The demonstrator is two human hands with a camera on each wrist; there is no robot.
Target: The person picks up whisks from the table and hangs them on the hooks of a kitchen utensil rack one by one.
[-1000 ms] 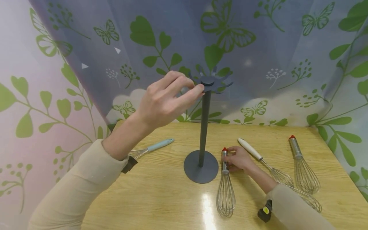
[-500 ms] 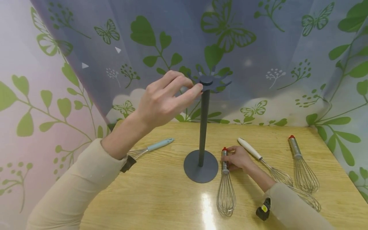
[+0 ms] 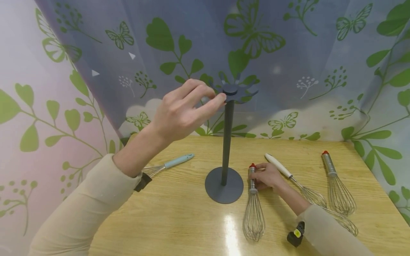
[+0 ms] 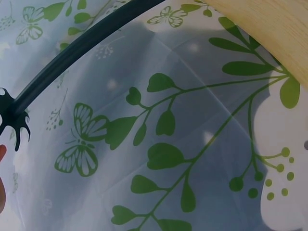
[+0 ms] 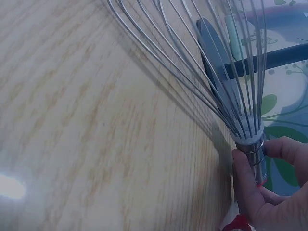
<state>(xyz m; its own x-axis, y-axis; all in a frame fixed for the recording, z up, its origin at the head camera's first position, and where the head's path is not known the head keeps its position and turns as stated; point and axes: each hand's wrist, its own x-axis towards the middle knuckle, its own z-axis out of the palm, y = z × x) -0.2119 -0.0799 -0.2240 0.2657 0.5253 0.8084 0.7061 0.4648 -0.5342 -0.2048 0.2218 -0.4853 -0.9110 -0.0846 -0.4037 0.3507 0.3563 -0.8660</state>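
Whisk (image 3: 253, 191) right of the stand (image 3: 227, 142), pinched in the right fingers (image 5: 246, 183), may knock its base (image 3: 214, 190) if swung inward; whether the left fingers (image 3: 201, 91) grip, I can't tell

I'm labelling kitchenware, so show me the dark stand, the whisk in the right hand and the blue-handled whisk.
Dark stand (image 3: 227, 142): head view, on its pole.
Held whisk (image 3: 253, 191): head view, on its collar.
Blue-handled whisk (image 3: 173, 162): head view, on its handle.

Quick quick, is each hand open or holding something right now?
Left hand: at the top of the dark stand; can't tell if it grips.
Right hand: holding the red-tipped whisk nearest the stand.
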